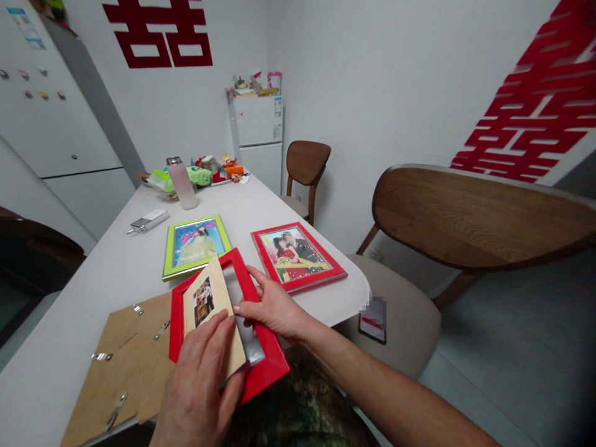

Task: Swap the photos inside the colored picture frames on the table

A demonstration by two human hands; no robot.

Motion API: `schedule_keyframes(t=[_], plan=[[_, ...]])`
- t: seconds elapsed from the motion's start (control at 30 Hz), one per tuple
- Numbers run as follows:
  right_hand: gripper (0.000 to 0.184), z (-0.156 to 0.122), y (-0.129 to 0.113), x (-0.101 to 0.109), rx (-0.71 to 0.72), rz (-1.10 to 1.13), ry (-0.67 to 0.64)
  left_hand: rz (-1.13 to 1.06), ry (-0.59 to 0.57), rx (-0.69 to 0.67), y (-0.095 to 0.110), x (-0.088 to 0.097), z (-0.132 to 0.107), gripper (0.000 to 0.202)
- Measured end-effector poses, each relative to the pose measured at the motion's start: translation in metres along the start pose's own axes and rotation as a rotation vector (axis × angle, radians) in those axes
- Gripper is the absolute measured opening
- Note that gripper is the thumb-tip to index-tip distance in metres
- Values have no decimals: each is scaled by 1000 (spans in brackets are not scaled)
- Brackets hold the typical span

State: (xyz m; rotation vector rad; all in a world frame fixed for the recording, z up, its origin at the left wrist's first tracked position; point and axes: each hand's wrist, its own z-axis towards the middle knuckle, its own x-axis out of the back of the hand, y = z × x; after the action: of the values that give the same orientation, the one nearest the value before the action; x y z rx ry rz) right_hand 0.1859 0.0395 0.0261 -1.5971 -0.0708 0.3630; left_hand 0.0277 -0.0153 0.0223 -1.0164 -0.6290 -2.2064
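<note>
At a white dining table (102,279), a red picture frame (272,366) sits face down and open at the back, held just above the near table edge. The person's right hand (272,304) grips its inner edge, fingers curled over the frame, while the left hand (195,385) closes over a tan card insert (218,285) bearing a small photo (203,302). Just left lies a brown backing board (125,366) with metal clips (101,357). Beyond the hands rest a green-framed portrait (196,247) and a red-framed couple's photo (298,257), faces blurred. Farther along are a silver handheld device (149,221), a frosted bottle (181,186) and a plate of assorted items (223,177). A wooden-backed chair (479,217) stands at right, a small white refrigerator (256,143) against the far wall. Red double-happiness characters, 囍, adorn the walls (158,34).
</note>
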Motion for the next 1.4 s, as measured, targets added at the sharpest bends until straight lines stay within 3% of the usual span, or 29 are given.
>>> schedule_keyframes(t=[0.1,0.27,0.33,0.47,0.6,0.73,0.87,1.0,1.07,1.13,1.3,1.4], plan=[[65,2,4,3,21,-174,3,-32,51,130,-4,11,-2,43],[56,4,9,10,119,-693,137,-204,251,783,-17,43,-13,55],[50,4,10,11,140,-855,149,-277,307,969,-28,52,-25,61],[44,5,14,10,135,-1114,157,-430,310,1132,-51,53,-58,62],[43,8,21,9,108,-1281,160,-386,202,1053,-61,46,-82,52],[41,9,25,8,65,-1411,139,-66,54,847,-62,43,-89,44],[38,9,25,6,56,-1466,134,176,-14,655,-63,42,-93,41],[35,10,21,1,182,-1455,173,296,-64,607,-63,45,-94,38],[37,11,20,-5,260,-1334,174,321,-75,615,-63,47,-93,37],[41,14,21,-14,229,-1133,127,323,-64,598,-62,47,-93,38],[60,27,35,-44,-159,-429,-27,207,-94,401,-58,40,-93,51],[55,34,41,-62,-303,-135,-103,142,-190,324,-51,35,-90,56]])
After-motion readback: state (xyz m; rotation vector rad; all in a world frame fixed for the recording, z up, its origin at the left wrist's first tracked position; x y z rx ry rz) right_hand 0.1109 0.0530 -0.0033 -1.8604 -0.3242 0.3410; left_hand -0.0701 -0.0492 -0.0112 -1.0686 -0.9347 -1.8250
